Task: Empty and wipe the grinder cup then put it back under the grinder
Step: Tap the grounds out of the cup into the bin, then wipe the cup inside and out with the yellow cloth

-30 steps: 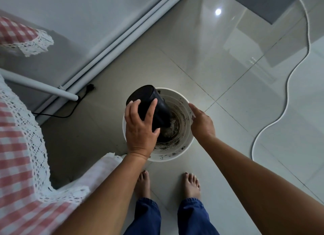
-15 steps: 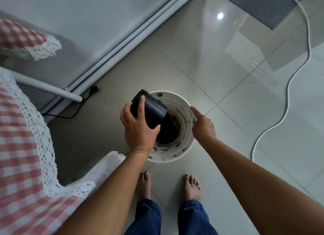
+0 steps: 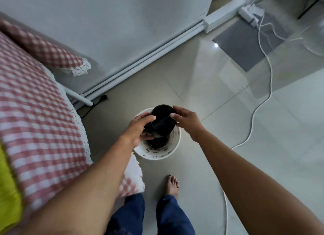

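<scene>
The left hand (image 3: pixel 135 129) is clamped on the black grinder cup (image 3: pixel 163 121), fingers over its upper side at about 9 o'clock and the thumb tucked under near the mouth. The right hand (image 3: pixel 187 122) meets the cup from 3 o'clock with fingertips (image 3: pixel 172 115) laid on its base; it looks more like a tap or a steadying touch than a closed hold, though the blur makes that hard to settle. The cup is tipped base-up, its mouth turned down and toward the person, directly above the white bucket (image 3: pixel 173 147) on the floor. Dark grounds speckle the bucket's inner wall and lie at its bottom.

Outward from there: a red checked tablecloth (image 3: pixel 35 98) fills the 9 o'clock side, a white cable (image 3: pixel 266 87) snakes over the tiles at 2 to 3 o'clock, and a bare foot (image 3: pixel 172 184) stands at 6 o'clock.

By my reading the emptying is under way or nearly finished. Wiping is not yet begun, as no cloth is in either hand, and the grinder itself is not in view, so returning the cup lies furthest off
</scene>
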A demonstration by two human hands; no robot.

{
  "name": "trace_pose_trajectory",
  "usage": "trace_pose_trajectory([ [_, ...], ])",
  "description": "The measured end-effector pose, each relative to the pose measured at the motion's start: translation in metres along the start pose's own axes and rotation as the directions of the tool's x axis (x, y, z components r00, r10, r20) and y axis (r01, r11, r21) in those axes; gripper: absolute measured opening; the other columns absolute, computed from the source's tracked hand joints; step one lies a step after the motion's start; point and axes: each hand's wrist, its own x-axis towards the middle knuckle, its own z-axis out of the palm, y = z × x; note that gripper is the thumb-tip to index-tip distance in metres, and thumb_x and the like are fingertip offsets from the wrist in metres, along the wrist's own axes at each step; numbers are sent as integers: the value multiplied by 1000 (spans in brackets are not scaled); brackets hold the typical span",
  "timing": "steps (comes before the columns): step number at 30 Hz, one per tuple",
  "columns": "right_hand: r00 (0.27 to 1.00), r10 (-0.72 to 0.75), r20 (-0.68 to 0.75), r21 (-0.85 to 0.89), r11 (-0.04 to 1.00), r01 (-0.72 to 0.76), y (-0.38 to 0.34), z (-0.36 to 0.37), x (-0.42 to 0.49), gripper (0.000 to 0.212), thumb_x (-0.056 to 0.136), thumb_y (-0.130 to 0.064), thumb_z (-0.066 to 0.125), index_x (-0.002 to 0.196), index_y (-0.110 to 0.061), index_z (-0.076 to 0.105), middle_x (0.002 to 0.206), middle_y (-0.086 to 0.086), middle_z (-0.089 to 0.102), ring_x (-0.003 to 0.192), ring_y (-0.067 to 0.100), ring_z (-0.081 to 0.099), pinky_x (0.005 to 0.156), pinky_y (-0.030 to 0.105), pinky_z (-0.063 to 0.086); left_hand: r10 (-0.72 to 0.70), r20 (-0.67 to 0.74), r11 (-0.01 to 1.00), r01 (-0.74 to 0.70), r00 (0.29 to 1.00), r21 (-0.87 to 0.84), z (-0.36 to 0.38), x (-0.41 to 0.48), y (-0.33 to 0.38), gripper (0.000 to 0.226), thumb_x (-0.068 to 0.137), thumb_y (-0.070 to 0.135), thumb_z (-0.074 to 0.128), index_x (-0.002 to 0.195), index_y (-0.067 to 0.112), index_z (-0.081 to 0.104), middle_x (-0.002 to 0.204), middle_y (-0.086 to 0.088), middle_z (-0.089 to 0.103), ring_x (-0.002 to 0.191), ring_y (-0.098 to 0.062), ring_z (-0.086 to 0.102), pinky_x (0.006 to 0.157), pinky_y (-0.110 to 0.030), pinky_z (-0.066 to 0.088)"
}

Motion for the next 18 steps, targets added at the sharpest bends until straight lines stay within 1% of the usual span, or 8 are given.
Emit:
trace_pose_trajectory([
  [1,1000,-7,-9,14,1000,7,-15,-1,-10,43,88,-14,72,130,-14,61,120,4,68,106,17,66,93,33,54,-4,20,1000,5,1000,-15,1,-14,10,38,83,26,76,119,29,64,125,-15,62,110,-36,62,94,-59,54],
  [3,999,-21,-40,19,1000,22,-44,-5,-32,36,89,-9,68,125,-11,65,114,6,70,102,19,67,89,32,56,-12,55,1000,14,998,-26,1,-42,29,51,73,32,79,122,23,64,125,-19,61,106,-36,63,93,-58,55],
  [6,997,-58,-55,-8,998,57,-87,-5,-65,29,90,-6,66,119,-8,69,104,7,71,91,18,69,81,29,58,-16,85,999,19,996,-27,-1,-83,55,45,75,40,78,113,20,65,114,-19,62,100,-38,64,94,-58,54],
  [9,994,-95,-59,-27,995,93,-127,6,-98,25,91,-6,65,114,-9,71,94,4,71,83,16,69,68,24,59,32,98,998,-27,995,-48,-9,-126,78,54,65,51,79,110,24,66,100,-8,63,88,-29,67,79,-49,60],
  [11,992,-123,-42,-27,992,122,-153,17,-119,24,91,-7,65,114,-10,71,94,6,71,86,20,69,73,29,60,85,102,995,-79,991,-63,-17,-158,92,66,51,53,81,107,23,66,88,-3,62,73,-21,65,71,-41,59],
  [12,990,-136,-25,-33,990,135,-165,24,-129,24,91,-7,65,114,-10,70,96,8,71,88,23,69,79,34,60,110,100,992,-103,989,-70,-23,-173,98,70,47,54,81,107,22,66,85,-2,60,69,-19,64,73,-40,57],
  [15,985,-167,49,-58,984,170,-197,48,-155,26,92,-7,64,118,-11,68,101,11,70,91,26,68,87,41,57,185,97,981,-177,978,-81,-47,-208,110,77,45,55,80,114,24,65,98,-6,61,84,-23,62,82,-41,53],
  [18,974,-197,114,-77,975,206,-226,81,-180,27,92,-8,64,118,-12,69,97,8,71,88,23,68,88,41,56,242,93,967,-232,966,-106,-78,-242,118,66,49,53,79,111,33,68,109,-6,63,98,-26,61,90,-44,54],
])
